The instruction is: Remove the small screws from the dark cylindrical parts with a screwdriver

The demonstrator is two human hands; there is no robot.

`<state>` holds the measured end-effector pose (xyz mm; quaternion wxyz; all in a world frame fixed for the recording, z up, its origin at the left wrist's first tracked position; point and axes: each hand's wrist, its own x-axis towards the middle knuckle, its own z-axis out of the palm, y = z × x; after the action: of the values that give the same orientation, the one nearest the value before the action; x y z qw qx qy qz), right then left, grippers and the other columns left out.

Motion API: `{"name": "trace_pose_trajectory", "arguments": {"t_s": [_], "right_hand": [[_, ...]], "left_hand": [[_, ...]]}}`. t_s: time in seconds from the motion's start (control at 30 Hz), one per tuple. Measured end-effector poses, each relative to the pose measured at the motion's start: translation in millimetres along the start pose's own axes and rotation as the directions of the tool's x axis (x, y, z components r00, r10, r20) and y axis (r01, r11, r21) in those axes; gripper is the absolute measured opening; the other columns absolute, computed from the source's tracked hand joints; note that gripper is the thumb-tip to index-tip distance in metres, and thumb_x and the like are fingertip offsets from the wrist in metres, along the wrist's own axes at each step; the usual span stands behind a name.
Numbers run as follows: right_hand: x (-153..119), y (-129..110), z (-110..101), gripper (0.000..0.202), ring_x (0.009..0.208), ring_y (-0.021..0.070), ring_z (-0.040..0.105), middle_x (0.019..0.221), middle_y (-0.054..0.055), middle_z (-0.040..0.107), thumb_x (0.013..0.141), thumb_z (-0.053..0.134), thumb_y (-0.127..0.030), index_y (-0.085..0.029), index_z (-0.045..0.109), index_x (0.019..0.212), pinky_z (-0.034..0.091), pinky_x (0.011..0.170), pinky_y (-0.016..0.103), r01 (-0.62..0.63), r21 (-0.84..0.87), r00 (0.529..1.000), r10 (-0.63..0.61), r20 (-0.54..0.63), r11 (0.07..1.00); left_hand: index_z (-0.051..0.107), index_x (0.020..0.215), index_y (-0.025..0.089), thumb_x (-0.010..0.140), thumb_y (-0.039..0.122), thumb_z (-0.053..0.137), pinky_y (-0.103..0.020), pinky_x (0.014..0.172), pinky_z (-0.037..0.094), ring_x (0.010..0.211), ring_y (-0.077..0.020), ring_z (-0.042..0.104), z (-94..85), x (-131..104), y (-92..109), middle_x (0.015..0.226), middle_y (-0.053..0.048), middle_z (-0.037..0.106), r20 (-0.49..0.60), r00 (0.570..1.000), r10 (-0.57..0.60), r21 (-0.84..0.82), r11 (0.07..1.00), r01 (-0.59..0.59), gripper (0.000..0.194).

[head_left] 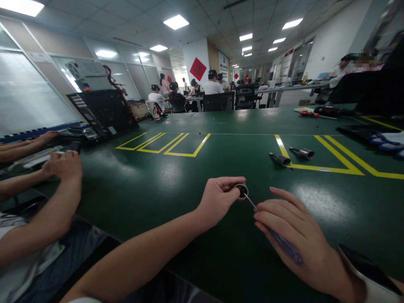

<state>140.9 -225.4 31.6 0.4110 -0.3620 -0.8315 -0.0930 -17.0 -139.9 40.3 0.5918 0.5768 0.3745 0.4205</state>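
left hand [217, 198]: pinching metal cylinder [242, 188] by its wall
right hand [292, 233]: grasping screwdriver [287, 246], shaft tip at cylinder's open end
cylinder: between hands; likely stiff, fairly light, maybe slick; best held round outer wall, clear of mouth
edge: worktop [158, 172] near edge below left forearm [151, 252]
room: bare worktop left of and beyond left hand; two similar parts [280, 160] [302, 153] beyond right hand

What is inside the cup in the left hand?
Apparently the tip of the screwdriver, at the dark mouth of the cup. Deeper parts are too dark to read; the left hand covers one side.
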Motion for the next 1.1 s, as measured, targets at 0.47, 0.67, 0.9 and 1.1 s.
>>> {"name": "trace_pose_trajectory", "arguments": {"t_s": [0.47, 0.67, 0.9, 1.1], "right_hand": [[0.9, -1.8, -0.2, 0.018, 0.083, 0.0154, 0.063, 0.086, 0.003, 0.068, 0.084, 0.051, -0.008, -0.017, 0.059, 0.098, 0.037, 0.099, 0.042, 0.036, 0.009, 0.999, -0.036, -0.040, 0.999], [-2.1, 0.3, 1.6, 0.016, 0.084, 0.0158, 0.063, 0.089, 0.004, 0.069, 0.085, 0.051, -0.009, -0.016, 0.060, 0.095, 0.036, 0.100, 0.043, 0.026, -0.006, 1.000, -0.026, -0.004, 1.000], [0.3, -1.3, 2.1, 0.014, 0.082, 0.0159, 0.064, 0.086, 0.004, 0.069, 0.087, 0.048, -0.011, -0.017, 0.061, 0.089, 0.040, 0.098, 0.043, 0.027, -0.058, 0.999, -0.029, -0.030, 0.998], [1.0, -1.7, 2.6, 0.016, 0.081, 0.0156, 0.064, 0.085, 0.005, 0.069, 0.088, 0.046, -0.011, -0.016, 0.062, 0.087, 0.038, 0.099, 0.041, 0.048, -0.076, 0.999, -0.049, -0.017, 0.996]], "left_hand": [[0.069, 0.098, 0.009, 0.073, 0.011, 0.059, -0.027, 0.068, 0.059, 0.074, -0.0152, 0.068, -0.7, 0.0, -1.4, 0.084, -0.007, 0.072, 0.011, 1.000, 0.015, 0.052, 0.999, -0.015, 0.026], [0.068, 0.098, 0.010, 0.074, 0.011, 0.059, -0.028, 0.069, 0.059, 0.074, -0.0153, 0.068, -1.0, 1.1, -2.4, 0.085, -0.007, 0.072, 0.010, 1.000, 0.026, 0.055, 0.998, -0.026, 0.027], [0.069, 0.098, 0.011, 0.073, 0.014, 0.061, -0.029, 0.071, 0.059, 0.074, -0.0156, 0.068, -1.6, 1.5, -5.4, 0.085, -0.007, 0.072, 0.026, 0.999, 0.031, 0.032, 0.999, -0.032, 0.026], [0.069, 0.093, 0.011, 0.073, 0.013, 0.060, -0.029, 0.069, 0.058, 0.071, -0.0148, 0.067, -1.0, 0.9, -5.3, 0.079, -0.006, 0.071, 0.029, 0.999, 0.026, 0.038, 0.999, -0.027, 0.022]]}}
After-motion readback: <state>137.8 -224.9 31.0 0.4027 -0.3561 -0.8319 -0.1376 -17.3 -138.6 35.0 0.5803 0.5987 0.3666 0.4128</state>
